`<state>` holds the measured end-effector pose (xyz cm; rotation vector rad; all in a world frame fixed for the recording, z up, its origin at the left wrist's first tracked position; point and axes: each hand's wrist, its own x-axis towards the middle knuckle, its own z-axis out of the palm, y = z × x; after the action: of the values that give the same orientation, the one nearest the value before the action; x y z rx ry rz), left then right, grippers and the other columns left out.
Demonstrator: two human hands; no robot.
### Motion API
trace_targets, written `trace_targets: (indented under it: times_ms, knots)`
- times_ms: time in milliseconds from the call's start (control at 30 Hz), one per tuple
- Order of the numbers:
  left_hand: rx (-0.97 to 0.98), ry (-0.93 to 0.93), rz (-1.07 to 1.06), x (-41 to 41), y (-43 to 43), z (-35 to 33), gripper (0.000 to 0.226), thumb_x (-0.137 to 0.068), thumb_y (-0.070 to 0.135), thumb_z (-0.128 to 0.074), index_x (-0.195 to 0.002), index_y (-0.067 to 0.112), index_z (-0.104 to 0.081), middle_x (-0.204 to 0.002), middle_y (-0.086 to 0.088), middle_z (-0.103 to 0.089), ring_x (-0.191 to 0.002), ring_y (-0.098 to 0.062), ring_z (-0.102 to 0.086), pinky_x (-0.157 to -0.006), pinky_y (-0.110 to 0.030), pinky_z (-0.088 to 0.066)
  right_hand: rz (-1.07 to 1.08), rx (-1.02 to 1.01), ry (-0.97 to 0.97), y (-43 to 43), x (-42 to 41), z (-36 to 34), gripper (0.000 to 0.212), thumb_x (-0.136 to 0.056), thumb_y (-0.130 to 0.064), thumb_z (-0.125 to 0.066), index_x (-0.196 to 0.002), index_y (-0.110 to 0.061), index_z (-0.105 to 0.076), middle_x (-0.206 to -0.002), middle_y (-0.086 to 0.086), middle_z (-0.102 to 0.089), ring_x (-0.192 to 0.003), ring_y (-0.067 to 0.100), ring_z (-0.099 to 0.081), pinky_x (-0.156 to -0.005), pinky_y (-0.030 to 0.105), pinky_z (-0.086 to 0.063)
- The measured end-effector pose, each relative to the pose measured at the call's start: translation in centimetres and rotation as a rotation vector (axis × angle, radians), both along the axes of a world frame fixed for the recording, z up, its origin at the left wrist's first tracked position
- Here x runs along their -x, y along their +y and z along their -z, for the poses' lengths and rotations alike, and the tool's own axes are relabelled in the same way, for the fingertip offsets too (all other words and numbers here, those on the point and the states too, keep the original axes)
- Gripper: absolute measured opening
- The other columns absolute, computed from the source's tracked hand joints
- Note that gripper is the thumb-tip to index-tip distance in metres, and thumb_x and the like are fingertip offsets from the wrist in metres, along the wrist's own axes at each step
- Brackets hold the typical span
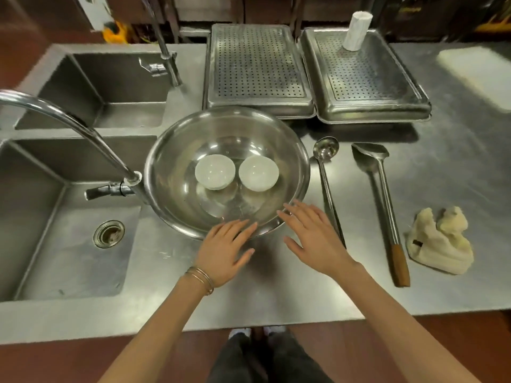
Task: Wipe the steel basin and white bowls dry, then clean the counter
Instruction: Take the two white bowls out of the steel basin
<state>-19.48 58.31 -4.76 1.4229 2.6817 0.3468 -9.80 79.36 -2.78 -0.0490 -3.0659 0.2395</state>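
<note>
Steel counter point(276, 294): basin point(177, 150) upright, 2 bowls point(215, 171) side-by-side; hands point(225, 251) empty.

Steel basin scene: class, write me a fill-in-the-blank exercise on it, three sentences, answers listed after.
1. The basin holds ____ white bowls.
2. The cloth lies at the far ____ of the counter.
3. Between the basin and the spatula lies a ____.

Answers: two; right; ladle
</note>
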Motion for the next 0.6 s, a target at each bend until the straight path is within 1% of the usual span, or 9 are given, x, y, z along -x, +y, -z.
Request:
trace_targets:
  times_ms: [100, 200, 267, 400, 600]
  knots:
    - [0.02, 0.002, -0.039, -0.8, 0.3, 0.8, 0.055, -0.088, 0.047, -0.038, -0.136, 0.021, -0.043, -0.124, 0.002, -0.058, -0.105, -0.018, -0.057, -0.094, -0.037, -0.041, -0.066, -0.008, -0.002, 1.0, 0.4, 1.1, 0.051, -0.088, -0.042, -0.037, -0.128, -0.015, -0.053, -0.132, 0.009, -0.054, -0.129, 0.027, -0.043, -0.106, 0.047, -0.036]
    - [0.013, 0.021, -0.09, -1.2, 0.7, 1.2, 0.055, -0.087, 0.047, -0.04, -0.136, 0.02, -0.044, -0.124, 0.003, -0.057, -0.102, -0.019, -0.055, -0.092, -0.035, -0.036, -0.109, 0.019, 0.024, 1.7, 0.0, 2.1, 0.05, -0.089, -0.041, -0.038, -0.13, -0.014, -0.051, -0.135, 0.009, -0.051, -0.131, 0.024, -0.035, -0.111, 0.041, -0.022]
    - [0.015, 0.033, -0.103, -1.6, 1.0, 1.5, 0.056, -0.087, 0.048, -0.041, -0.135, 0.019, -0.045, -0.124, 0.002, -0.056, -0.101, -0.019, -0.052, -0.092, -0.035, -0.034, -0.12, 0.053, 0.022, 2.2, -0.4, 2.6, 0.05, -0.091, -0.04, -0.038, -0.133, -0.015, -0.047, -0.14, 0.007, -0.046, -0.134, 0.022, -0.032, -0.113, 0.04, -0.016]
    - [-0.003, 0.012, -0.123, -2.4, 1.3, 1.5, 0.06, -0.086, 0.05, -0.04, -0.136, 0.019, -0.044, -0.127, 0.002, -0.055, -0.105, -0.019, -0.05, -0.093, -0.036, -0.034, -0.146, 0.072, 0.014, 2.7, -1.6, 3.2, 0.052, -0.092, -0.039, -0.039, -0.138, -0.015, -0.041, -0.146, 0.005, -0.038, -0.135, 0.022, -0.031, -0.114, 0.042, -0.015]
    - [-0.032, -0.043, -0.149, -3.5, 1.3, 1.5, 0.063, -0.083, 0.051, -0.044, -0.137, 0.02, -0.043, -0.127, 0.004, -0.055, -0.106, -0.017, -0.049, -0.092, -0.035, -0.032, -0.157, 0.047, 0.01, 2.6, -0.8, 3.2, 0.049, -0.095, -0.038, -0.035, -0.138, -0.015, -0.041, -0.143, 0.007, -0.043, -0.138, 0.023, -0.026, -0.113, 0.043, -0.02]
